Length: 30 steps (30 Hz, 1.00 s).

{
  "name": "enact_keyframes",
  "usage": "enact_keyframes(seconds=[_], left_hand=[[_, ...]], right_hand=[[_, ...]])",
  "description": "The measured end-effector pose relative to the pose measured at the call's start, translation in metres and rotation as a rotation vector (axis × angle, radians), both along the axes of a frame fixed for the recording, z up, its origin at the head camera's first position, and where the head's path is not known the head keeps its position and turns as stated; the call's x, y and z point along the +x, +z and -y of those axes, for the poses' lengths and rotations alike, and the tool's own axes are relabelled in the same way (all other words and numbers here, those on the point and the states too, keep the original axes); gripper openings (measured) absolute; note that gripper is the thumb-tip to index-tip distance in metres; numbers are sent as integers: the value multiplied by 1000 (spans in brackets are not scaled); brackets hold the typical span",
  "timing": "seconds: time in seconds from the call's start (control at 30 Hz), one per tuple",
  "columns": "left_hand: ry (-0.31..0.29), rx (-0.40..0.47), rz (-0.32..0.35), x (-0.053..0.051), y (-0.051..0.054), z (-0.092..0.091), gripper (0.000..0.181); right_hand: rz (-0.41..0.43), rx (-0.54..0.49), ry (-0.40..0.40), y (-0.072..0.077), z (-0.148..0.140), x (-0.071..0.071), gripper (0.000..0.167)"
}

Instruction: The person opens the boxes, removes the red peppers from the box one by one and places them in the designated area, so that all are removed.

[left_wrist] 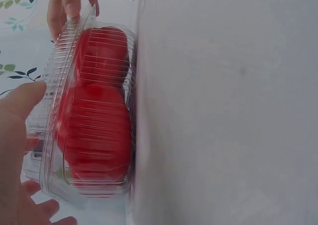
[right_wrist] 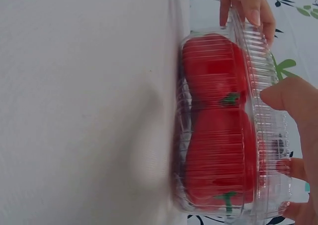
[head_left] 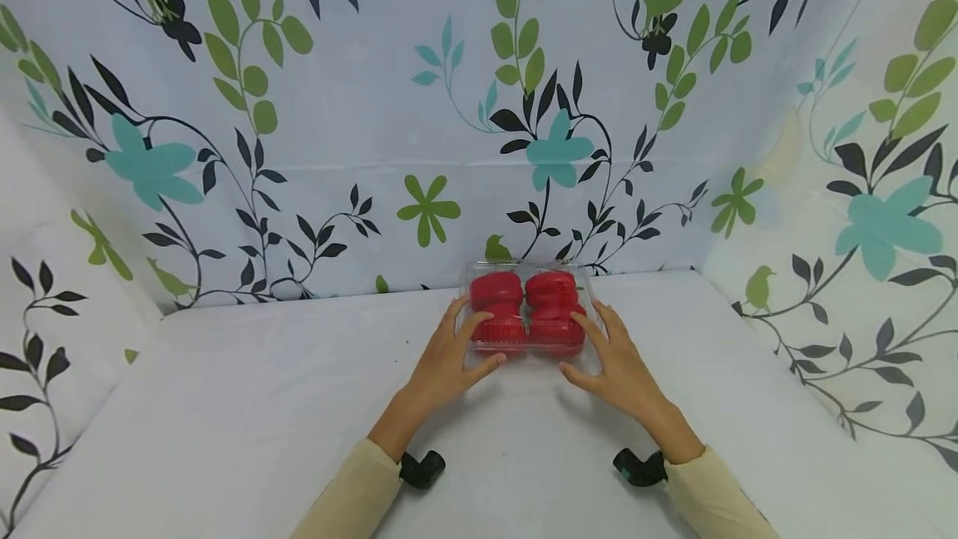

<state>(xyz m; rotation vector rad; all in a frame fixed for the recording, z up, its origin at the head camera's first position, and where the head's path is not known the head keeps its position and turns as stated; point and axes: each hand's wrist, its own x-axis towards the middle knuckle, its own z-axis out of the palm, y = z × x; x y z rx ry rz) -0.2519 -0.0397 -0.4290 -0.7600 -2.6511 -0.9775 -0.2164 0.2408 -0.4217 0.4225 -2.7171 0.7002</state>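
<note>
A clear plastic clamshell box (head_left: 528,347) stands near the back of the white table, with its lid down. Inside are several glossy red pieces (head_left: 497,288); green stem-like bits (right_wrist: 229,99) show on them in the right wrist view, but their exact kind is unclear. My left hand (head_left: 446,360) is at the box's left side, fingers spread, fingertips at the lid's edge. On the other side my right hand (head_left: 619,368) mirrors it, fingers spread along the right edge. Both thumbs stay in front, apart from each other. Whether every fingertip touches the plastic cannot be told.
A white cloth covers the table (head_left: 247,414). Behind it hangs a patterned curtain (head_left: 344,106) with leaves, birds and flowers, close to the box's back. Similar cloth rises at both sides. Black wrist devices (head_left: 422,470) sit at each sleeve cuff.
</note>
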Motion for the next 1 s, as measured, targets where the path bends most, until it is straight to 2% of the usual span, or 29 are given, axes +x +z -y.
enact_keyframes(seconds=[0.2, 0.47, 0.57, 0.7, 0.83, 0.9, 1.0], left_hand=[[1, 36, 29, -3, -7, 3, 62], [-39, 62, -20, -6, -10, 5, 57], [-42, 65, -27, -6, -10, 4, 56], [-37, 85, 10, -6, -10, 2, 56], [-26, 93, 54, -7, -11, 1, 55], [-19, 86, 53, -8, -12, 1, 54], [-15, 77, 53, -9, -12, 1, 53]], right_hand=[[55, -77, -3, -7, 3, -1, 82], [13, -201, 21, -17, 2, -7, 88], [30, -260, 13, -18, -1, -8, 89], [56, -340, 8, -19, -3, -8, 89], [39, -405, 13, -21, -6, -10, 85], [31, -440, 22, -23, -6, -11, 83], [40, -492, 26, -16, -3, -7, 80]])
